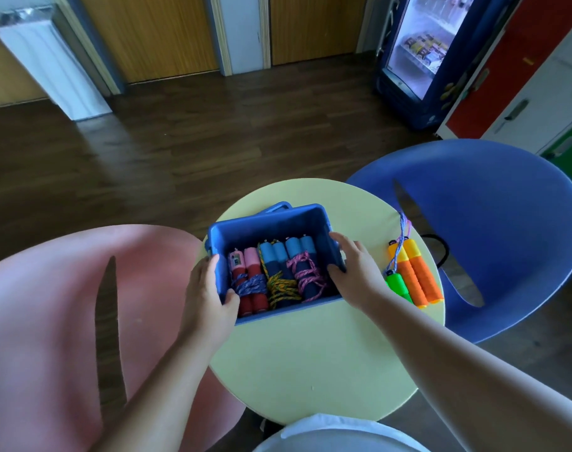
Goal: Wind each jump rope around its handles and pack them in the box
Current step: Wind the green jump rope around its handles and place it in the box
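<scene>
Nothing written can be read here: no word, number or brand. The drinks fridge [396, 89] has coloured graphics on its blue frame, and the packs [423, 48] on its shelf bear labels, but all are too blurred to make out. The pink handle [236, 263] in the box [271, 220] has a small counter window, too small to read.

A blue box [271, 223] holds three wound jump ropes [279, 272] side by side; an orange-handled rope [416, 272] lies just beside it.
</scene>
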A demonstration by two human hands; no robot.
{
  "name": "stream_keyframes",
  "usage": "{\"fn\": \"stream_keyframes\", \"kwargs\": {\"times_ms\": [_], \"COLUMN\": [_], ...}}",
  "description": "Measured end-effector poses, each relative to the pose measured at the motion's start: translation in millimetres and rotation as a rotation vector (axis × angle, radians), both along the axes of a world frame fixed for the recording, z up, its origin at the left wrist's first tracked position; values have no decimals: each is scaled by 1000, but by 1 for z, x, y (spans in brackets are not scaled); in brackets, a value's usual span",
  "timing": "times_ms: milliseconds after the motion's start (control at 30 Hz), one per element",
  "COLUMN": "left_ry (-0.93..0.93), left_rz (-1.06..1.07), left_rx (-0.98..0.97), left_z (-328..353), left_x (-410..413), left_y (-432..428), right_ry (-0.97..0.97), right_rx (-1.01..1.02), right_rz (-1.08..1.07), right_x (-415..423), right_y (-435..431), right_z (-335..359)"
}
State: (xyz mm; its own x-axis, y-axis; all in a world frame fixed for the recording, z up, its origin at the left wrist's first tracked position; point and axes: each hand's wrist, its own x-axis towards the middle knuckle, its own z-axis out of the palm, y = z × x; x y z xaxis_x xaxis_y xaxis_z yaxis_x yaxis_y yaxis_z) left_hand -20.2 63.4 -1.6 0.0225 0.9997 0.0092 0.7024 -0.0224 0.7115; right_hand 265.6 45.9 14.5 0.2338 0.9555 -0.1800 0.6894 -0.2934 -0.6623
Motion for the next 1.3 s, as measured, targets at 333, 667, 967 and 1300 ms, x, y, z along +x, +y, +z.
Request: {"fn": "stream_keyframes", "kwargs": {"times_ms": [333, 667, 967, 1300], "left_ry": [-24, -90, -220, -590], "left_rz": [35, -292, 45, 228], "left_rx": [477, -491, -650, -456], "left_z": [42, -24, -75, -37], "left_x": [88, 236, 278, 289], "left_y": [-77, -118, -121, -134], "right_ry": [92, 60, 136, 570], "right_rx": [23, -239, -243, -147], "right_rz": [-179, -236, -191, -234], "right_x": [77, 133, 147, 150], "right_y": [-71, -140, -143, -131], "right_z": [-13, -59, -71, -51]}}
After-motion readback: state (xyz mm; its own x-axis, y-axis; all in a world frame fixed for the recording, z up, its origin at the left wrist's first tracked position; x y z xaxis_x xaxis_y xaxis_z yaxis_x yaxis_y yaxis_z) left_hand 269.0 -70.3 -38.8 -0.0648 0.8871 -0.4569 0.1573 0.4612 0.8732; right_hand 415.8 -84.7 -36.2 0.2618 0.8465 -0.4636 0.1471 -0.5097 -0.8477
